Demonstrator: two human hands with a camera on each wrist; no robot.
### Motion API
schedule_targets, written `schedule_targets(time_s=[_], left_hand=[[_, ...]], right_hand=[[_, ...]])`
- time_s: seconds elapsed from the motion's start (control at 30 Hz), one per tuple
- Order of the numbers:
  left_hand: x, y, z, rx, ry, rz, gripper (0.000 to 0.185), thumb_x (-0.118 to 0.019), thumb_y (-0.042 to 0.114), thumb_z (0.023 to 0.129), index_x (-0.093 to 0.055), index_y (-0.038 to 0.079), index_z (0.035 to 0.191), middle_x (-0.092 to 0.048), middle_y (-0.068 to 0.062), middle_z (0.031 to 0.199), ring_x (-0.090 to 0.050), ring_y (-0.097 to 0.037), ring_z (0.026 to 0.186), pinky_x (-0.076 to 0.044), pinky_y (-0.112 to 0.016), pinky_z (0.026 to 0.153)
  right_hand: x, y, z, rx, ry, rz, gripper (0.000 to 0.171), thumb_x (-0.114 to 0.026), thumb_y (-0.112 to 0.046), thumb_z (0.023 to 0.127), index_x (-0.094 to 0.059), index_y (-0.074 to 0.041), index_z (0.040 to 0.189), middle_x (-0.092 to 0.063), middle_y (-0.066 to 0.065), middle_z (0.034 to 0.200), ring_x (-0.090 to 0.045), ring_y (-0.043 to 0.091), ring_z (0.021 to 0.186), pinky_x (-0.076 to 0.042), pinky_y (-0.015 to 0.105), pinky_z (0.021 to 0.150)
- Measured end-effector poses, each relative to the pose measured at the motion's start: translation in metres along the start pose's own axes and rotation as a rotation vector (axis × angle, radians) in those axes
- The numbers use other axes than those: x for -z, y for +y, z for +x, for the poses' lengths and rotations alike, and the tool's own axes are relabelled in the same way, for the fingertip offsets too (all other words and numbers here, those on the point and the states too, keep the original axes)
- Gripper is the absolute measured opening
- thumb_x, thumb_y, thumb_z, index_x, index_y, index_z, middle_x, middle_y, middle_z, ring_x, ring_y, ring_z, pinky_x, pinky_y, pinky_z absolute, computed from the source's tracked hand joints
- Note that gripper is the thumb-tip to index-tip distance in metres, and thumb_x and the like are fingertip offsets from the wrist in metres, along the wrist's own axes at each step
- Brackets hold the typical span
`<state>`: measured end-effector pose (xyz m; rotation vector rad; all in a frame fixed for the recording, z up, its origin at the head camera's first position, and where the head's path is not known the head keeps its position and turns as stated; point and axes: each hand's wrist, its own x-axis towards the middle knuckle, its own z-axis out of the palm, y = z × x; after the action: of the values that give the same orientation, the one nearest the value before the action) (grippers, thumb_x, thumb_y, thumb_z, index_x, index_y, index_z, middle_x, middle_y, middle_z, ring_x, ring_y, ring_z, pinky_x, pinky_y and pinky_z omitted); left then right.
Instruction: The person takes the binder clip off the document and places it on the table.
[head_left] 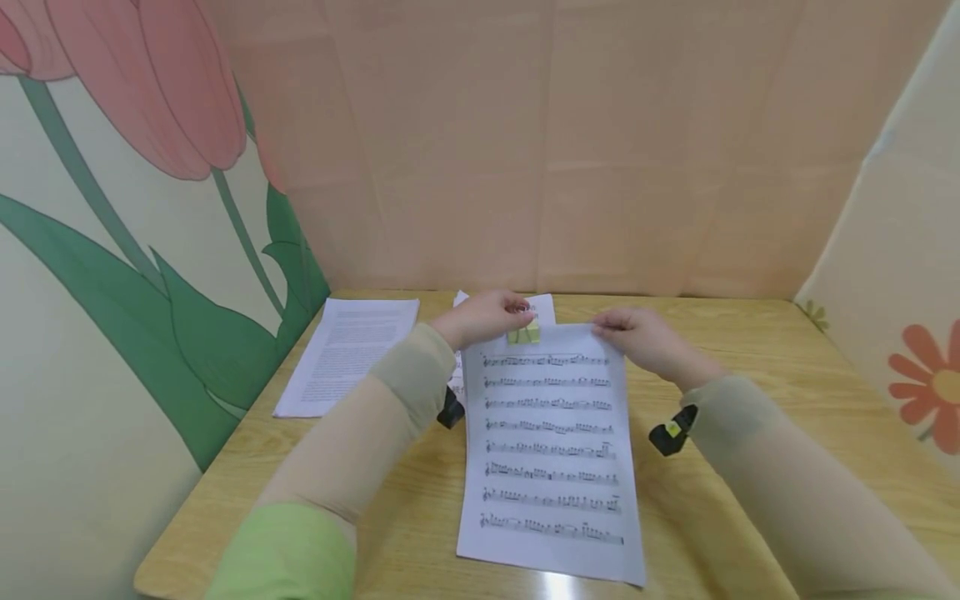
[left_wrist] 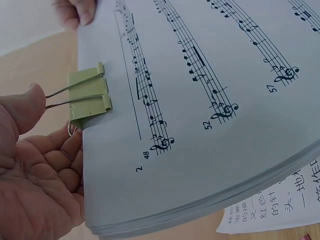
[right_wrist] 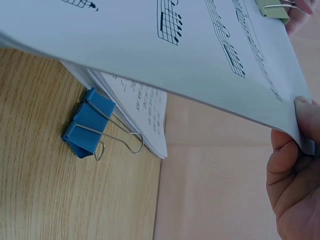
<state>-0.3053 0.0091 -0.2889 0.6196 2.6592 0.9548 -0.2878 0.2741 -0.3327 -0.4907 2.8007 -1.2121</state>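
Note:
A stack of sheet music is held up, tilted, over the wooden table. On its top edge sits a yellow-green binder clip. My left hand pinches the clip's wire handles, thumb in front and curled fingers behind. The top right corner of the stack is gripped between the thumb and fingers of my right hand. In the right wrist view, a blue binder clip rests on the table beside another paper stack; whether it bites the paper, I cannot tell.
Printed pages lie in a pile at the table's back left. Behind the music, the other stack shows only in part in the head view. A peach cloth backdrop and flower-printed side panels border the wooden table.

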Motion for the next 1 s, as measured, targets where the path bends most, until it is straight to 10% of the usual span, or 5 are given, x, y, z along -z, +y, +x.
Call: schedule_targets(time_s=[1.0], left_hand=[[-0.013,0.001,-0.006,-0.029,0.125,0.012,0.039,-0.056,0.034,0.097,-0.058,0.017,0.133,-0.062,0.001,0.126,-0.055,-0.017,0.119,-0.042,-0.037,0.101]], right_hand=[[0.0,0.002,-0.005,-0.006,-0.015,0.034,0.028,-0.053,-0.024,0.1,-0.067,-0.004,0.115,-0.069,0.01,0.098,-0.062,0.022,0.087,-0.046,0.04,0.083]])
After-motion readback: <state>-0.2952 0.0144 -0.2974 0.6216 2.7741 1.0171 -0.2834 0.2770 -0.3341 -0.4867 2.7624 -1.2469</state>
